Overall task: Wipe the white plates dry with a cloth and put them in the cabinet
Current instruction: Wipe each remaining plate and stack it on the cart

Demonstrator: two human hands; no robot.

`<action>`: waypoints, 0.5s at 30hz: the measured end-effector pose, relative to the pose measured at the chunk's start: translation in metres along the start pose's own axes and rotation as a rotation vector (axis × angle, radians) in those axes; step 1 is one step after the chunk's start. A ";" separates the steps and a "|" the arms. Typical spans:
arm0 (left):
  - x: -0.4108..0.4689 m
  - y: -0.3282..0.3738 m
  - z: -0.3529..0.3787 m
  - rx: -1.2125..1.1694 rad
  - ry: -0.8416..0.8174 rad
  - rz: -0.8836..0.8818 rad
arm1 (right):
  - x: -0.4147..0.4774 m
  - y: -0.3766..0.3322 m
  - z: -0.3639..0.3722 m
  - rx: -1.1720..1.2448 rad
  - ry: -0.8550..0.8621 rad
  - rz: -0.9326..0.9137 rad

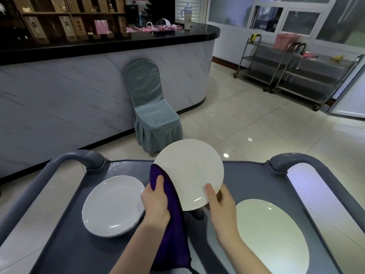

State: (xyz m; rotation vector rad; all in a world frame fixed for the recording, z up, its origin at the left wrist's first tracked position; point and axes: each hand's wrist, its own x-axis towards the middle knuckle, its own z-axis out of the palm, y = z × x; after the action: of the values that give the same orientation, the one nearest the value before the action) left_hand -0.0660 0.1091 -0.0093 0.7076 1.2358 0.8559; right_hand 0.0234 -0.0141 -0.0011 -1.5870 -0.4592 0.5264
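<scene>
Cloth: your left hand (pixel 156 206) grips the purple cloth (pixel 173 224), thumb pressing it onto the plate's left rim to wipe.
Plate: your right hand (pixel 221 206) pinches the white plate (pixel 189 173) by its near rim, tilting it above the cart (pixel 246 175) for access.
Waiting: lone plate (pixel 270 234) on the right, stack (pixel 112 206) on the left, both flat on the cart.
Beyond: no cabinet in view.

Restaurant service area: bar counter (pixel 110 44), covered banquet chair (pixel 152 107), steel trolleys (pixel 292 74).

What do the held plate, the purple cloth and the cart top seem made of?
Held plate: glazed ceramic or melamine, white, rim glints. Purple cloth: soft matte fabric, maybe microfibre; it drapes. Cart top: likely grey moulded plastic, by its rounded edges.
</scene>
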 end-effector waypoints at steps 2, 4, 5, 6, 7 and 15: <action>0.006 0.011 -0.004 0.045 -0.019 0.014 | 0.002 -0.002 -0.019 -0.171 -0.100 -0.167; 0.011 0.020 -0.007 0.087 -0.060 0.020 | 0.009 -0.007 -0.037 -0.461 -0.192 -0.415; 0.014 0.024 -0.009 0.108 -0.091 0.018 | 0.013 -0.010 -0.043 -0.655 -0.253 -0.603; 0.016 0.029 -0.010 0.132 -0.128 0.014 | 0.018 -0.012 -0.049 -0.832 -0.309 -0.801; 0.018 0.034 -0.011 0.161 -0.169 0.009 | 0.023 -0.015 -0.052 -0.985 -0.351 -0.971; 0.021 0.055 -0.012 0.229 -0.354 -0.066 | 0.024 -0.034 -0.046 -1.172 -0.381 -1.376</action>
State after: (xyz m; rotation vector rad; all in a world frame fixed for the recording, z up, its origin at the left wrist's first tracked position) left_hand -0.0846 0.1557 0.0243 0.9521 1.0381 0.5105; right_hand 0.0704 -0.0348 0.0334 -1.7039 -2.1940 -0.6711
